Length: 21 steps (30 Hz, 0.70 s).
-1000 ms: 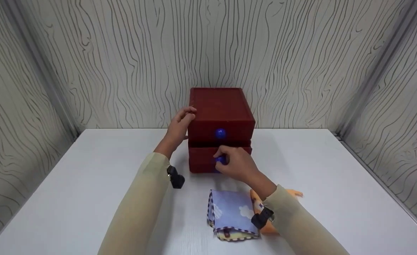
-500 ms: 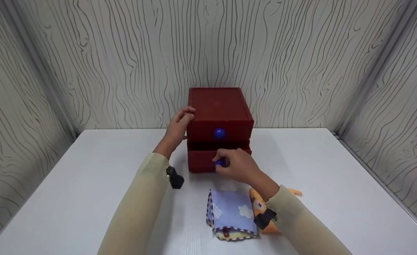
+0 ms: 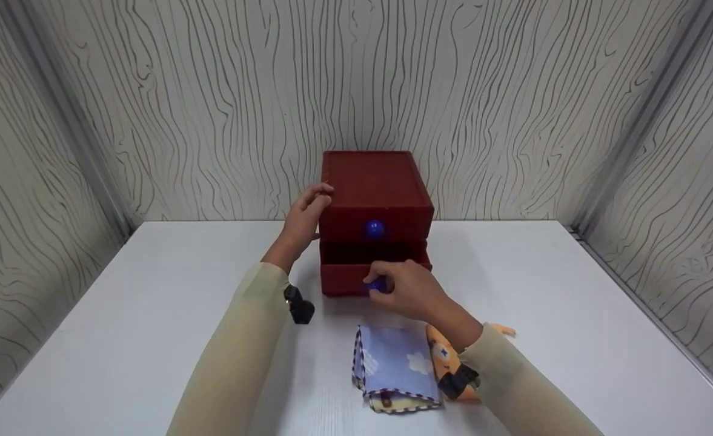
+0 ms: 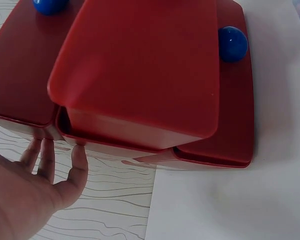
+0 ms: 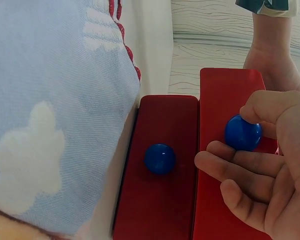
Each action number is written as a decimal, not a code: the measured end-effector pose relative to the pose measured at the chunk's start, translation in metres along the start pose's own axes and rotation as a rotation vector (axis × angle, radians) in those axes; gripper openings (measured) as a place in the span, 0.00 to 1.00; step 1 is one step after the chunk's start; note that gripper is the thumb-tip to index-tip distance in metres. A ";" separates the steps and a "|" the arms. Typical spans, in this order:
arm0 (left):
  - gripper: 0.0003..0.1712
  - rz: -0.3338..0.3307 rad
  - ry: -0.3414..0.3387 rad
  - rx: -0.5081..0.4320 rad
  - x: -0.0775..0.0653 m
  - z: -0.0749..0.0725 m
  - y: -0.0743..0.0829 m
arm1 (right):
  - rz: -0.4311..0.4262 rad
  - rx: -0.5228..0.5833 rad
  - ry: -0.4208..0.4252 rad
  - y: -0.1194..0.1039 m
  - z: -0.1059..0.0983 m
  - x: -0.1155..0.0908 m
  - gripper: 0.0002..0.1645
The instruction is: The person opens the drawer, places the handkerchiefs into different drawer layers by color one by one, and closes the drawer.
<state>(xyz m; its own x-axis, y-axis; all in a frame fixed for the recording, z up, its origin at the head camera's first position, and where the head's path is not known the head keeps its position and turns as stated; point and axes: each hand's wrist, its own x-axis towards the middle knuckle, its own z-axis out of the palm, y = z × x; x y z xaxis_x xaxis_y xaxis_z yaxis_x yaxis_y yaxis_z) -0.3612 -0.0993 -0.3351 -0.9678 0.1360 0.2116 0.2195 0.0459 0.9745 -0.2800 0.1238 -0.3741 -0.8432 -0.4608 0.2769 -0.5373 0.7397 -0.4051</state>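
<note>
A red drawer cabinet [image 3: 371,178] with blue ball knobs stands against the back wall. Its middle drawer [image 3: 344,280] is pulled out, showing a dark gap above the front. My right hand [image 3: 407,289] pinches that drawer's blue knob [image 5: 242,133] between thumb and fingers. On the cabinet's left side, my left hand [image 3: 303,218] rests with fingers spread, the tips touching the side and top edge. The top drawer knob [image 3: 375,228] is free. In the right wrist view the bottom drawer [image 5: 160,210] sits further in. What lies inside the open drawer is too dark to tell.
A folded light-blue cloth [image 3: 395,357] with white clouds and a striped edge lies on the white table [image 3: 198,266] before the cabinet. Beside it is an orange printed item [image 3: 444,351], partly hidden by my right forearm. Patterned walls [image 3: 356,72] enclose the back and sides.
The middle drawer has slid further out toward me, widening the gap above its front. My right hand moved with it, gripping the knob throughout. My left hand stayed on the cabinet.
</note>
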 end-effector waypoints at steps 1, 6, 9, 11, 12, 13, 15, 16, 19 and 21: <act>0.17 0.000 0.001 -0.001 0.000 0.000 0.000 | 0.000 -0.002 -0.001 0.000 0.000 -0.001 0.07; 0.17 -0.001 0.005 0.005 0.000 0.001 0.000 | -0.007 -0.003 -0.005 -0.002 0.000 -0.004 0.07; 0.17 0.004 0.005 0.005 0.000 0.001 0.000 | -0.021 -0.007 0.003 -0.002 0.000 -0.005 0.07; 0.17 0.008 0.009 0.005 0.000 0.001 0.000 | -0.029 -0.010 0.009 -0.002 0.000 -0.007 0.07; 0.16 0.009 0.013 0.005 0.000 0.001 -0.001 | -0.033 -0.011 0.012 -0.003 0.001 -0.007 0.07; 0.16 0.010 0.015 0.008 0.000 0.002 -0.001 | -0.036 -0.012 0.015 -0.003 0.001 -0.008 0.07; 0.16 0.014 0.012 0.011 0.000 0.002 -0.001 | -0.045 -0.012 0.022 -0.003 0.001 -0.009 0.07; 0.16 0.015 0.013 0.015 0.000 0.002 -0.001 | -0.050 -0.013 0.027 -0.003 0.001 -0.010 0.07; 0.17 0.016 0.004 0.014 0.000 0.001 -0.001 | -0.065 -0.021 0.046 -0.003 0.002 -0.012 0.07; 0.17 0.012 -0.003 0.010 0.000 0.001 -0.001 | -0.073 -0.035 0.059 -0.003 0.002 -0.014 0.07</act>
<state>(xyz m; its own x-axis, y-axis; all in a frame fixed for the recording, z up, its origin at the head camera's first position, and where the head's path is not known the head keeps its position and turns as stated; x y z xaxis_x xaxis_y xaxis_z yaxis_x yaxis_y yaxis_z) -0.3616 -0.0986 -0.3359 -0.9648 0.1397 0.2231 0.2324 0.0543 0.9711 -0.2669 0.1267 -0.3787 -0.7985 -0.4857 0.3557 -0.5958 0.7220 -0.3516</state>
